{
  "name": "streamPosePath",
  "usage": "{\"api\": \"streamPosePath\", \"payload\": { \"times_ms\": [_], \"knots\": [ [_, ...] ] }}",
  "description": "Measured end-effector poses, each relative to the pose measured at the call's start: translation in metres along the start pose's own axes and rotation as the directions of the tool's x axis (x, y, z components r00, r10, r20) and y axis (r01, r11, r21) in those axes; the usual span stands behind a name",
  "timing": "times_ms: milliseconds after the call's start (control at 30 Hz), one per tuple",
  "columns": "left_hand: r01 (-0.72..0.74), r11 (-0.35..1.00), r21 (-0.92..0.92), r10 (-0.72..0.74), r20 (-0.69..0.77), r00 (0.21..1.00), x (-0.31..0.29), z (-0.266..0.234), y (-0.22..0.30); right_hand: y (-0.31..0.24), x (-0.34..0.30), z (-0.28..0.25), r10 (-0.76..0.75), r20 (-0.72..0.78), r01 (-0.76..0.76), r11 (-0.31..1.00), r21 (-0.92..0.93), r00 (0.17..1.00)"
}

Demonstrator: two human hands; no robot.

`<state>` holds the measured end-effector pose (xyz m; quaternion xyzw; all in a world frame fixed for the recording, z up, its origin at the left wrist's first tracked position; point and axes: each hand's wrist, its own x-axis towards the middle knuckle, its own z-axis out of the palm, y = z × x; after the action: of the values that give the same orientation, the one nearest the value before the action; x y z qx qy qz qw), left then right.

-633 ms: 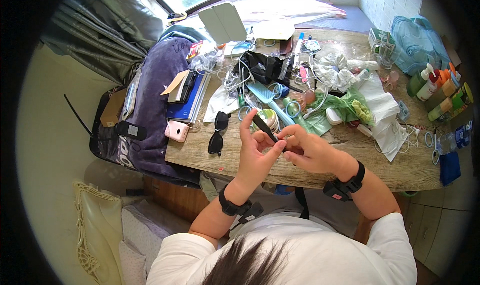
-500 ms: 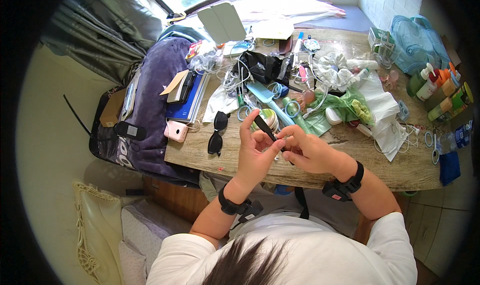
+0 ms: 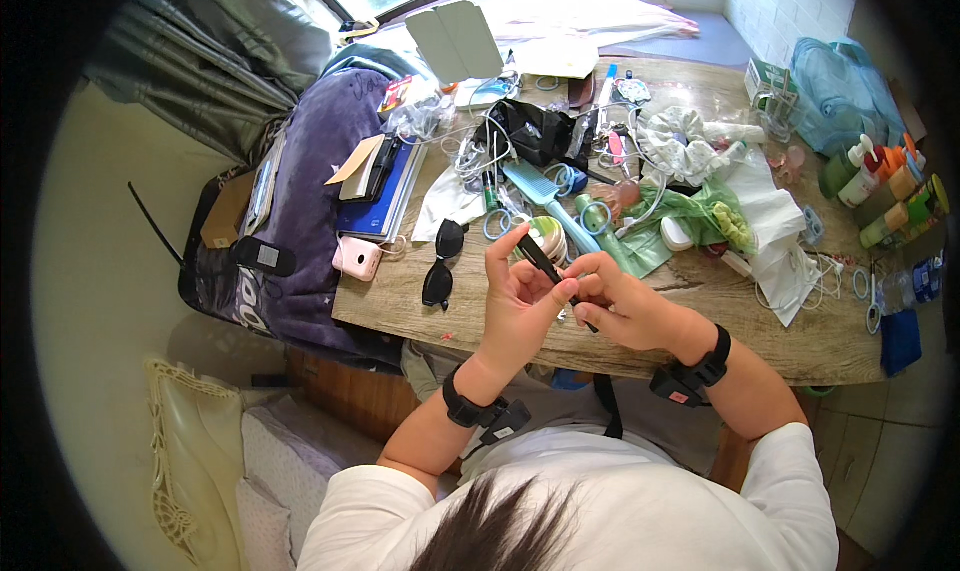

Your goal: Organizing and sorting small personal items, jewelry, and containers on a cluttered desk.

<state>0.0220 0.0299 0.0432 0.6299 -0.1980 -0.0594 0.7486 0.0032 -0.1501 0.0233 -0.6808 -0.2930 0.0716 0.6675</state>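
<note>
Over the front of the table I hold a slim black pen-like stick (image 3: 538,258) slantwise, its upper end to the left. My left hand (image 3: 520,311) pinches it between thumb and fingers, with the index finger stretched up along its upper end. Closed around the lower part is my right hand (image 3: 630,306), thumb and fingertips meeting on it. The two hands almost touch. Just beyond them stands a round tub (image 3: 548,239) with a green and white side, partly hidden by my fingers. Left of my hands lies a pair of black sunglasses (image 3: 442,263).
Behind the hands lie a light blue comb (image 3: 550,199), blue-handled scissors (image 3: 596,217), a green plastic bag (image 3: 650,246), a white scrunchie (image 3: 672,136) and tangled cables. Pump bottles (image 3: 858,176) stand at the right. A blue notebook (image 3: 385,211) and a pink box-shaped device (image 3: 357,257) are at the left.
The view has shifted slightly, so the table appears a little to the right. Both hands keep their grip on the black stick, which has turned slightly between the fingers.
</note>
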Motion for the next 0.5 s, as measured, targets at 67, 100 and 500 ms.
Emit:
{"api": "streamPosePath", "payload": {
  "times_ms": [67,100,500],
  "knots": [
    [0.0,1.0,0.021,0.001,-0.019,1.0,0.0,0.0,0.006,-0.005,0.003,0.0,-0.017,0.005,0.017,0.998,0.053,1.0],
    [0.002,0.998,0.062,-0.001,-0.019,1.0,0.001,-0.003,0.009,-0.011,0.003,-0.001,0.058,0.018,-0.06,0.993,0.099,0.998],
    [0.179,0.27,0.946,-0.129,-0.149,0.98,0.125,-0.203,0.042,-0.014,0.007,-0.014,0.011,-0.2,-0.02,0.999,-0.045,0.98]
  ]
}}
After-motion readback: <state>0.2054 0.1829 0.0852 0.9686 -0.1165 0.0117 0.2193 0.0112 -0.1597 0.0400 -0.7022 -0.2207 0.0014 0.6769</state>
